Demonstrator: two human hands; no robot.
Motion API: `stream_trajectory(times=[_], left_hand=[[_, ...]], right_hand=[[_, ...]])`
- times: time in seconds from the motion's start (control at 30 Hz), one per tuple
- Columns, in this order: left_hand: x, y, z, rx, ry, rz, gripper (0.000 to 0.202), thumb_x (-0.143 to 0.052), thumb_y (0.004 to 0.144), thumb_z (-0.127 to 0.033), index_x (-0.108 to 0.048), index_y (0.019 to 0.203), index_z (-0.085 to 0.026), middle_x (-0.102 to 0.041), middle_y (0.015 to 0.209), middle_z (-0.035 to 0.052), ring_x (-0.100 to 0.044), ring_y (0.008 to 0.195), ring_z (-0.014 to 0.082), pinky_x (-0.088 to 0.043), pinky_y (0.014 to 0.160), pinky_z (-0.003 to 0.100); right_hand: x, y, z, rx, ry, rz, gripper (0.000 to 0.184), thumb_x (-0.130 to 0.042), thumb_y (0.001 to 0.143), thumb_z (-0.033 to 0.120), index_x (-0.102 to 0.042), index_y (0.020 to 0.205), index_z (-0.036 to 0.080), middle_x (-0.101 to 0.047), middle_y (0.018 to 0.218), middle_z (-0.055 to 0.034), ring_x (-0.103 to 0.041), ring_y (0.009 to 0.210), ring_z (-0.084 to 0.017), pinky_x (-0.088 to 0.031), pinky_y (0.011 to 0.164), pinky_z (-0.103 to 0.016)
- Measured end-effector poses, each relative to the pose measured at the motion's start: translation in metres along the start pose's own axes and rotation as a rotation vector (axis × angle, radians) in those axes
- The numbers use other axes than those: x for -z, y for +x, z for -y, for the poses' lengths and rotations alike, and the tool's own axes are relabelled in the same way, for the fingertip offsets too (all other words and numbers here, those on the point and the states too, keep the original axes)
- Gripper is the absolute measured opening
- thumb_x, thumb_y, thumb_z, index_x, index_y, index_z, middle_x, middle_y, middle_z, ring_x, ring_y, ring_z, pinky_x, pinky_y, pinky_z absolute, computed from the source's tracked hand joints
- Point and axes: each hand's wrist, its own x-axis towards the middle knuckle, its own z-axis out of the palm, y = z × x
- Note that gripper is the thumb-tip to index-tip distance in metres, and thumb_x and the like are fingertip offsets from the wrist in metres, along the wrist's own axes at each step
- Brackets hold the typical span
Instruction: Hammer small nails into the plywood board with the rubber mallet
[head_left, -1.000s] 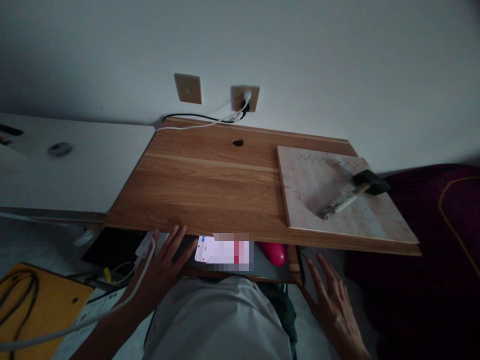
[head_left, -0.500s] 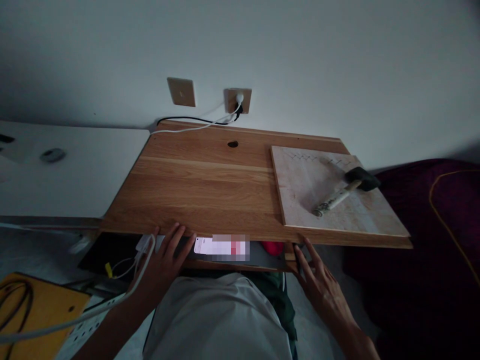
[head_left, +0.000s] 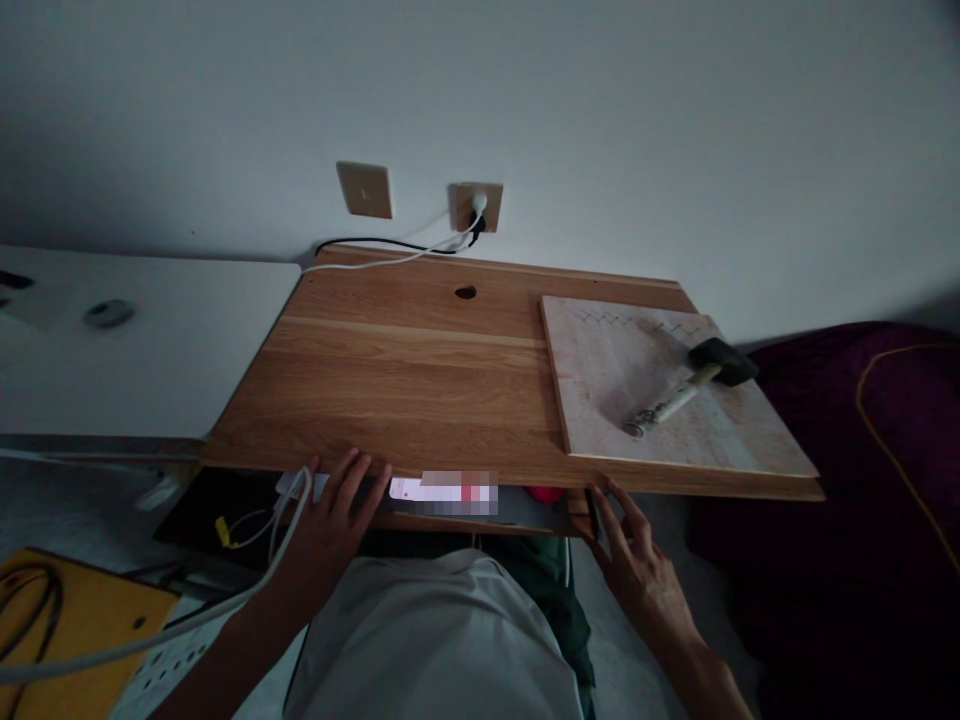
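Wooden desktop (head_left: pixel 405 380) partly hides the drawer (head_left: pixel 517 506); whether both hands (head_left: pixel 337 515) (head_left: pixel 637 565) grip, I can't tell.

Mallet (head_left: pixel 676 400) – atop pale board (head_left: pixel 604 375)

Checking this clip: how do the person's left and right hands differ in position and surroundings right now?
The left hand lies across the left part of the partly open drawer, whereas the right hand sits at its right end. A thick white cable runs over the left hand's side; none shows on the right hand. Both are bare, with fingertips near the front edge of the wooden desktop.
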Motion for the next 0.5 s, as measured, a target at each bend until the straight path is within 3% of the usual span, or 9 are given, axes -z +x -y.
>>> stream_trajectory(times=[0.13,0.27,0.5], left_hand=[[-0.005,0.003,-0.002,0.014,-0.007,-0.087,0.057,-0.052,0.104,-0.014,-0.056,0.160,-0.016,-0.057,0.156,0.0247,-0.050,0.155,0.0424,-0.020,0.135,0.074],[-0.007,0.007,0.000,-0.002,-0.004,-0.087,0.060,-0.055,0.101,-0.012,-0.055,0.160,-0.016,-0.058,0.151,0.0249,-0.052,0.150,0.0428,-0.026,0.134,0.073],[-0.019,0.012,0.001,0.012,0.006,-0.234,0.056,-0.059,0.098,-0.003,-0.060,0.152,-0.019,-0.059,0.139,0.0212,-0.057,0.141,0.0390,-0.034,0.131,0.069]], right_hand=[[-0.013,-0.005,-0.007,0.026,-0.017,-0.040,0.075,-0.036,0.115,0.019,-0.004,0.182,0.032,-0.046,0.174,-0.0219,-0.075,0.124,-0.031,-0.070,0.065,-0.030],[-0.032,-0.007,-0.012,0.037,-0.029,-0.122,0.077,-0.042,0.115,0.018,-0.008,0.182,0.035,-0.055,0.165,-0.0205,-0.073,0.127,-0.032,-0.071,0.070,-0.032],[-0.060,0.016,0.001,-0.064,0.069,-0.461,0.080,-0.066,0.108,0.019,-0.028,0.176,0.037,-0.056,0.150,-0.0183,-0.076,0.111,-0.028,-0.071,0.076,-0.035]])
